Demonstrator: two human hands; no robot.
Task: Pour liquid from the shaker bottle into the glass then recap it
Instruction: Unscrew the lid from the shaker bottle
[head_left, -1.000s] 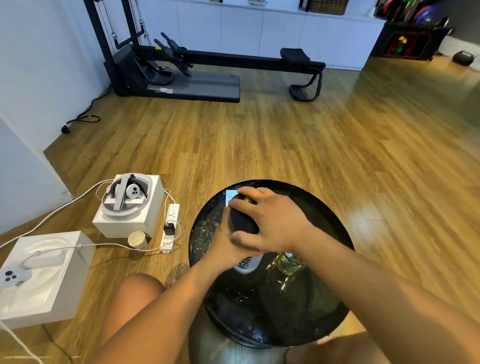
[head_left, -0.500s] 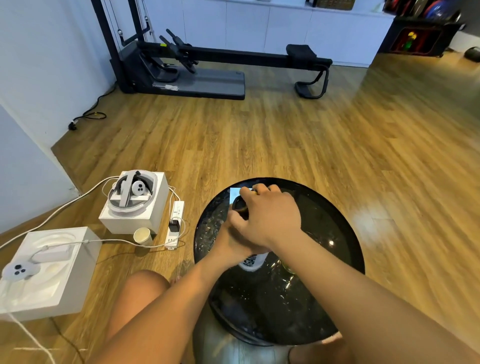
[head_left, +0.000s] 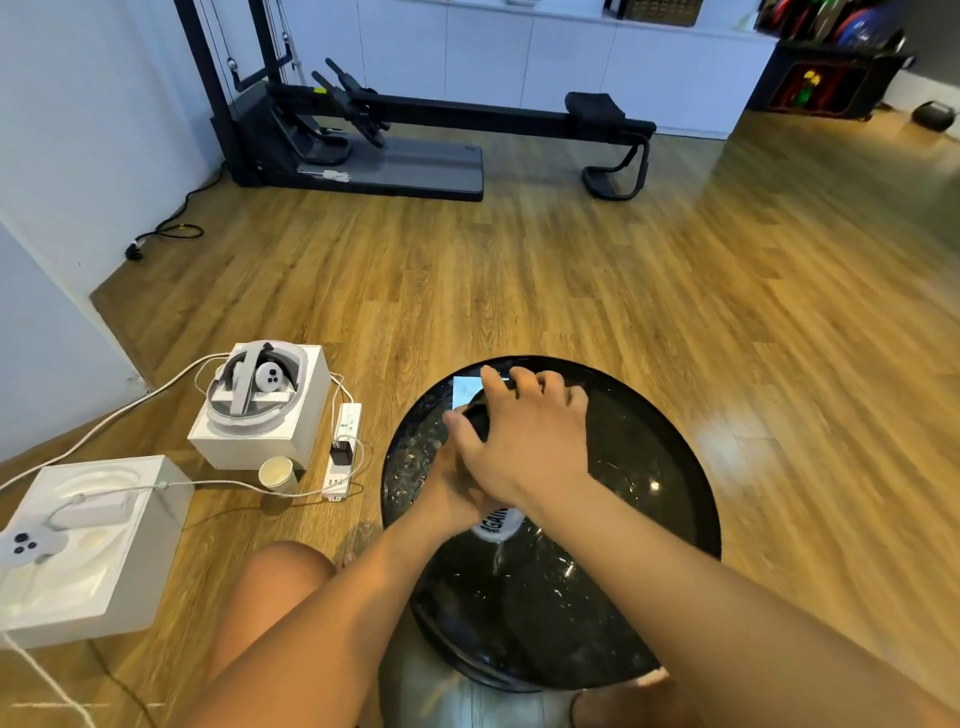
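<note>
The shaker bottle (head_left: 496, 524) stands on the round black table (head_left: 654, 467); only a bit of its white lettered label shows. My left hand (head_left: 448, 488) is wrapped around the bottle's body from the left. My right hand (head_left: 527, 441) lies over the black cap (head_left: 477, 415) from above, thumb on the near left side and fingers curled over the far edge. The glass is hidden behind my right forearm.
Left of the table on the wooden floor are a paper cup (head_left: 277, 474), a power strip (head_left: 344, 451) with cables, and two white boxes (head_left: 262, 410) (head_left: 83, 545) holding a headset and a controller. A black exercise machine (head_left: 395, 140) stands at the far wall. My knee (head_left: 283, 577) is near the table's left.
My right hand has turned on the cap, fingers reaching further over its far side. The glass seen right of the bottle one second ago is now covered by my forearm.
</note>
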